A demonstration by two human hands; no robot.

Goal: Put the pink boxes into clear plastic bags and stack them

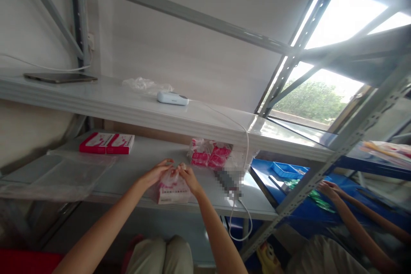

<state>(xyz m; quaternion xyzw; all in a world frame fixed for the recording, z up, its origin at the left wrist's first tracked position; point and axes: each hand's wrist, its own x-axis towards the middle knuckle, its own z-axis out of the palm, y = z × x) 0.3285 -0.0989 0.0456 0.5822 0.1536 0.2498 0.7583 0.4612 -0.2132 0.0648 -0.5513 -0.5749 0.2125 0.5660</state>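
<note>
On the lower shelf, near its front edge, stands a white and pink box or booklet pack (175, 193) inside a clear plastic bag (167, 178). My left hand (156, 173) is at the bag's upper left, its fingers curled in and closed on the gathered plastic. From the other side my right hand (189, 176) pinches the top of the same bag. The two hands' fingertips nearly meet above the pack. Fine detail at the fingertips is blurred.
Two red and white packs (107, 143) lie at the back left, behind a flat plastic bag (64, 175). Bagged pink packs (210, 154) sit right of my hands, by a cable (248, 222). The upper shelf holds a white device (172, 98) and a tablet (60, 78). Another person's hands (330, 190) work at right.
</note>
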